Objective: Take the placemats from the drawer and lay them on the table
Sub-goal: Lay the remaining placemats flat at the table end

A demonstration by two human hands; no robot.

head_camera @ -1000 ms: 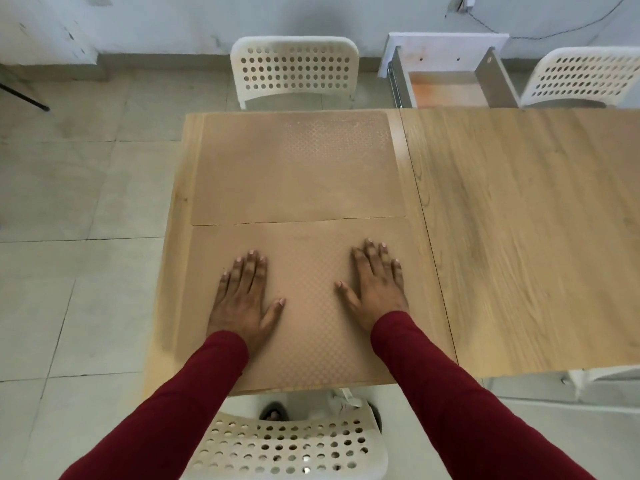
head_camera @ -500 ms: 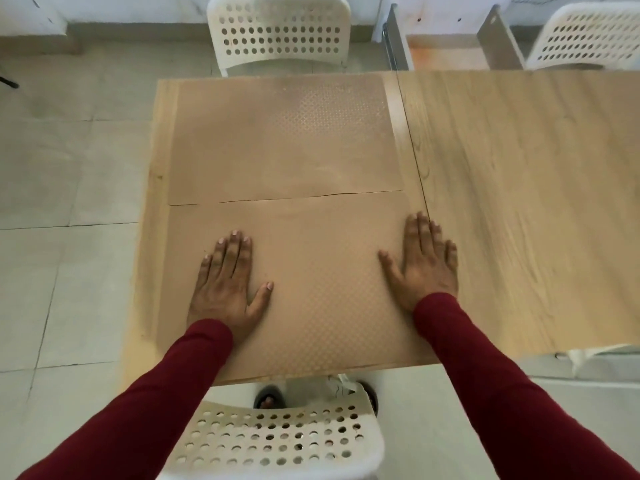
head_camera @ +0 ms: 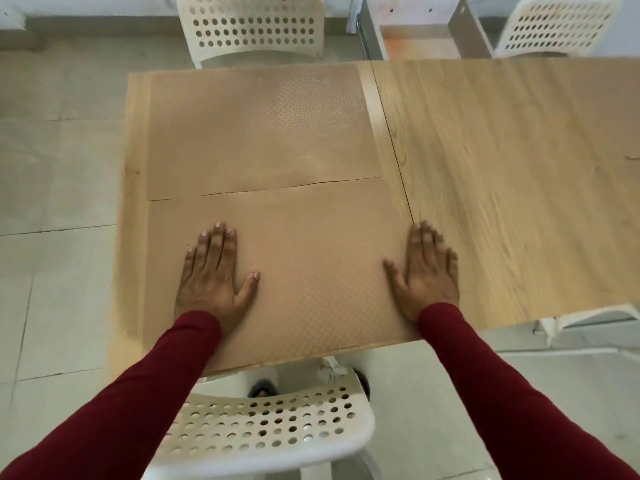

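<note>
I am looking down at the wooden tabletop (head_camera: 502,161), and I am taking the seam (head_camera: 394,147) that runs across it as my landmark. Two tan placemats are lying flat to the left of that seam. The far placemat (head_camera: 256,129) is sitting toward the far edge, and the near placemat (head_camera: 311,271) is lying just in front of it, the two edges meeting along a thin dark line; I cannot tell whether they are overlapping there. The near placemat's right edge is reaching right up to the seam.

My left hand (head_camera: 213,271) is resting palm down on the near placemat, well to the left of the seam, fingers stretched forward and thumb splayed out. My right hand (head_camera: 427,271) is lying flat as well, fingers extended, straddling the seam at the placemat's right edge, with its thumb on the mat and its outer fingers over bare wood. Both hands are released and flat, grasping nothing. Dark red sleeves (head_camera: 491,386) are covering both arms.

To the right of the seam the wood is bare. Beyond the far end of the seam an open drawer (head_camera: 419,46) is showing. White perforated chairs are standing around: one (head_camera: 256,26) beyond the far placemat, another (head_camera: 557,26) right of the drawer, and one (head_camera: 263,431) just below the tabletop's near edge.
</note>
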